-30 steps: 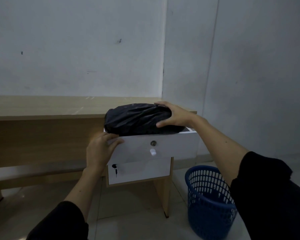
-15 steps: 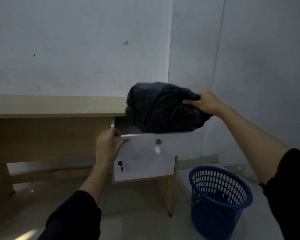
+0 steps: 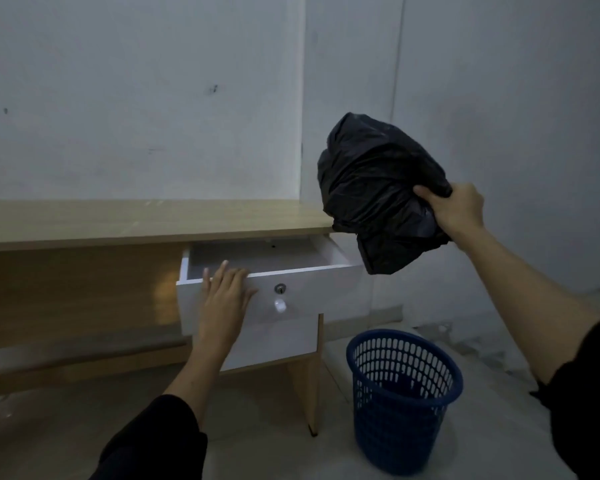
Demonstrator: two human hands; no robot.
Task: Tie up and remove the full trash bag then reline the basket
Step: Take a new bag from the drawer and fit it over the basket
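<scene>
Right grip (image 3: 459, 209): I pinch the black bag bundle (image 3: 378, 188), held above the blue basket (image 3: 404, 393).
Left grip (image 3: 222, 299): fingers spread on the drawer front (image 3: 319, 292).

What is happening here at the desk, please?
A person holds a bundle of black trash bags up in the air with the right hand, above and to the right of the open white drawer. The left hand rests flat against the drawer front. The blue basket stands on the floor beside the desk, with no liner in it yet.
</scene>
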